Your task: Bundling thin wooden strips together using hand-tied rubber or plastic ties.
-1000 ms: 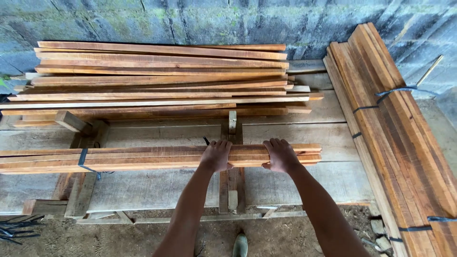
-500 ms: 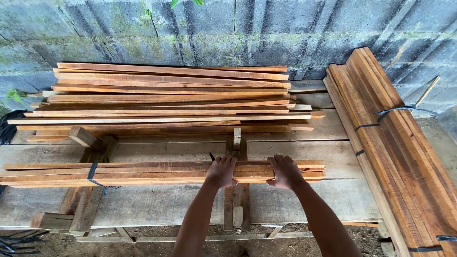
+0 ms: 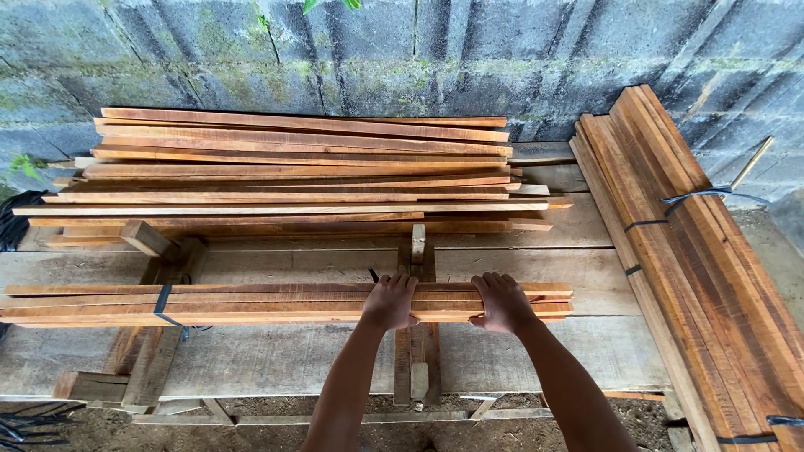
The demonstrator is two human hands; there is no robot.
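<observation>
A bundle of long thin wooden slats (image 3: 251,303) lies across the workbench, tied near its left end with a dark strap (image 3: 163,305). My left hand (image 3: 390,301) grips the bundle from above, right of its middle. My right hand (image 3: 502,302) clasps the same bundle a little further right, close to its right end. Both hands wrap their fingers over the far edge of the slats.
A loose pile of slats (image 3: 293,172) lies at the back of the plank workbench (image 3: 293,356), against a grey block wall (image 3: 402,50). Strapped bundles of longer boards (image 3: 695,259) lean at the right. Dark straps (image 3: 21,431) lie on the dirt floor.
Between the first and second frames the view tilted up, so everything sits lower in frame. Since then nothing has visibly moved. Both hands have kept their hold on the bundle.
</observation>
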